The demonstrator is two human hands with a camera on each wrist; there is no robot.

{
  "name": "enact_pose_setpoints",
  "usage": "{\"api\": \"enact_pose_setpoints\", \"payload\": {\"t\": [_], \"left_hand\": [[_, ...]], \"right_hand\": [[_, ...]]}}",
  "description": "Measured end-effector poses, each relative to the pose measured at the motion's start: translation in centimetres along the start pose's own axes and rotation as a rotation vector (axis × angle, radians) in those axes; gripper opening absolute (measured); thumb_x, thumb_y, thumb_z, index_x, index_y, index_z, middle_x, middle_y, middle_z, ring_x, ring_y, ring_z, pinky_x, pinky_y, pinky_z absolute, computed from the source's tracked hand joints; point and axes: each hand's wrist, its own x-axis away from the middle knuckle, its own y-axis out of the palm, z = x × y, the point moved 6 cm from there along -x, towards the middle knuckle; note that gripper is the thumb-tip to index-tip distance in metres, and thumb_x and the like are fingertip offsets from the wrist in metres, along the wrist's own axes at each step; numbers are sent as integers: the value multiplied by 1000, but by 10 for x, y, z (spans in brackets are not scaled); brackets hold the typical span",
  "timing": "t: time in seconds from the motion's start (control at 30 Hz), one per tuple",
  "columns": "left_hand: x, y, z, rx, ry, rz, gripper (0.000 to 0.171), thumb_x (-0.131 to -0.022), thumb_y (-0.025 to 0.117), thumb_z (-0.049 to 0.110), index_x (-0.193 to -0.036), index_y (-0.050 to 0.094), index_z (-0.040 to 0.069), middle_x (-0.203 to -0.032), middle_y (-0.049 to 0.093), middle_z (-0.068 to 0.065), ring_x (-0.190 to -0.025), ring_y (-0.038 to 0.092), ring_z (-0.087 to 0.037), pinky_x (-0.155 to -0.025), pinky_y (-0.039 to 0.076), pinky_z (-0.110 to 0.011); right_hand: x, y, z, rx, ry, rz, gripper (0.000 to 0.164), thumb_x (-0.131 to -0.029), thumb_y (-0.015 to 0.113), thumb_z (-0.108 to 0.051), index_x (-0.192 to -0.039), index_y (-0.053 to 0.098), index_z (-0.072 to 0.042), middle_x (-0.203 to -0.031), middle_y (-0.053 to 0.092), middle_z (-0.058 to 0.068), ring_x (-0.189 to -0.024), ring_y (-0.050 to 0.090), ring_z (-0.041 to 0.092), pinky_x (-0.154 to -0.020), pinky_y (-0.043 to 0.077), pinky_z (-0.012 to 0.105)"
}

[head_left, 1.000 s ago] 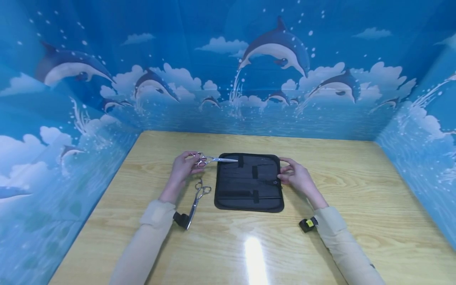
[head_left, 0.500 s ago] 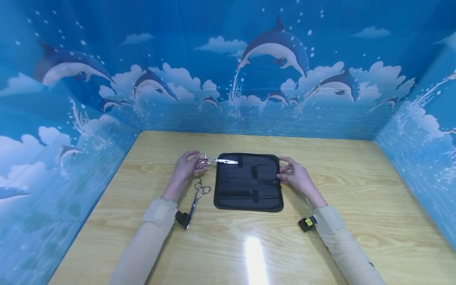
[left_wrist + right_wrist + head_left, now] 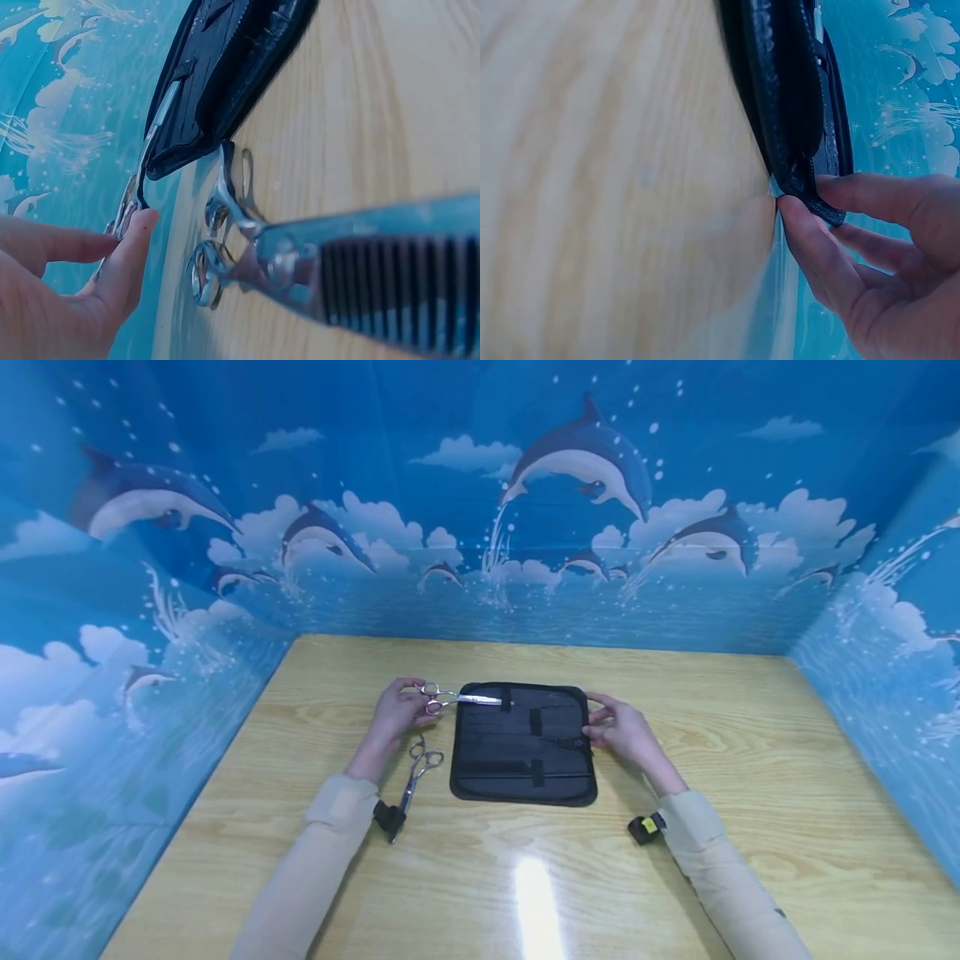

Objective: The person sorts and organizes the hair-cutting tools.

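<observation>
1. Left hand (image 3: pixel 393 710) has edged right since the earlier frame, easing a pair of silver scissors (image 3: pixel 474 699) forward; the tip now shows just past the far-left strap (image 3: pixel 506 693) of a black case (image 3: pixel 491 745).
2. Thumb and fingers of the left hand pinch the scissors by the handles, with the blades pointing right, over the case's left edge and under that strap.
3. Right hand (image 3: pixel 626 732), in the same place as before, grips the case's right edge between thumb and fingers.
4. Lying open between the two hands, the case rests on a wood-grain table (image 3: pixel 750 735).
5. Second scissors (image 3: pixel 411 789) lie on the table to the left of the case, handles far and blades near, comb-like teeth visible from the left wrist; a black wrist camera (image 3: pixel 390 820) partly hides the blades from above.
6. Beige sleeves (image 3: pixel 300 868) cover both forearms, while a blue backdrop (image 3: pixel 450 410) of leaping dolphins lines the far, left and right sides.
</observation>
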Motion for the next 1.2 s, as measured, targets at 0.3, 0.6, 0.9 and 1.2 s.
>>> {"api": "enact_pose_setpoints", "payload": {"t": [0.3, 0.6, 0.9, 1.2], "left_hand": [[0, 8, -1, 2, -2, -46, 60, -94, 58, -14, -148, 34, -7, -134, 53, -35, -77, 69, -11, -80, 61, -28], [1, 9, -4, -28, 5, -39, 62, -93, 61, -14, -149, 35, -3, -131, 55, -33, -79, 69, -13, -80, 61, -28], [3, 8, -3, -142, -1, -12, 53, -89, 67, -13, -138, 50, -1, -114, 65, -24, -78, 69, -15, -81, 61, -33], [5, 8, -2, -209, 15, 5, 46, -88, 69, -13, -130, 53, -5, -104, 67, -22, -72, 68, -16, -75, 62, -31]], "right_hand": [[-1, -1, 0, 33, 14, -18, 69, -93, 69, -1, -154, 37, -2, -118, 65, 25, -76, 70, 13, -72, 59, 27], [1, -1, 1, 39, 7, -19, 70, -92, 69, -2, -154, 37, -4, -116, 66, 24, -76, 69, 12, -71, 58, 27], [4, 4, -2, 38, -2, -46, 68, -92, 70, 0, -153, 40, -3, -112, 66, 23, -80, 70, 13, -74, 60, 29], [7, 7, -4, 9, 7, -49, 69, -90, 69, 4, -153, 38, 0, -111, 66, 23, -77, 69, 12, -73, 61, 29]]}}
